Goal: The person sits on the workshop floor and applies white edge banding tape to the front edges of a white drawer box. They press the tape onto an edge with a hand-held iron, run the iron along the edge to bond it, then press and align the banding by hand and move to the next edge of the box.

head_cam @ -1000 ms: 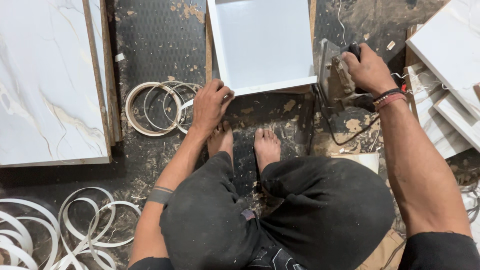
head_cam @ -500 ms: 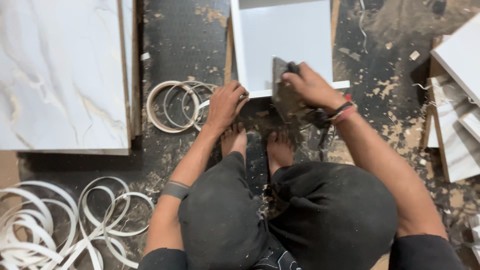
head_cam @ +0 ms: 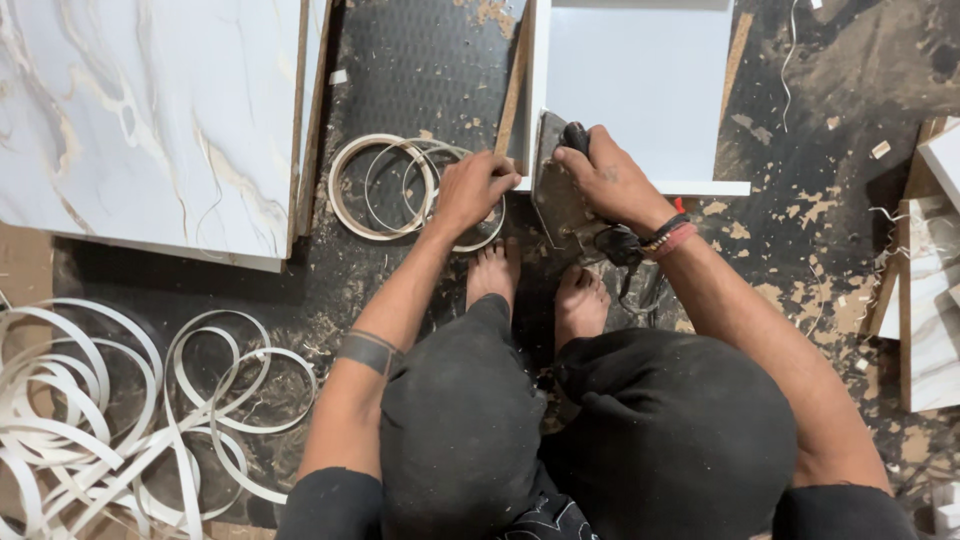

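Observation:
I squat on a dark floor facing a white board point(head_cam: 640, 90) with raised edges. My right hand point(head_cam: 610, 180) grips the black handle of a metal-bodied power tool point(head_cam: 560, 200) that rests against the board's near left corner. My left hand point(head_cam: 475, 190) is curled at the board's near edge, just left of the tool, above a coil of white edge banding point(head_cam: 385, 185). My bare feet point(head_cam: 535, 290) are planted just below both hands.
A large marble-patterned panel point(head_cam: 140, 120) lies at the left. Loose loops of white edge banding point(head_cam: 110, 400) pile at the lower left. More panels point(head_cam: 930, 290) are stacked at the right edge. Sawdust and wood chips litter the floor.
My right hand carried the tool from the far right to the board's near left corner. The left hand shifted slightly toward the board's edge. The view moved left.

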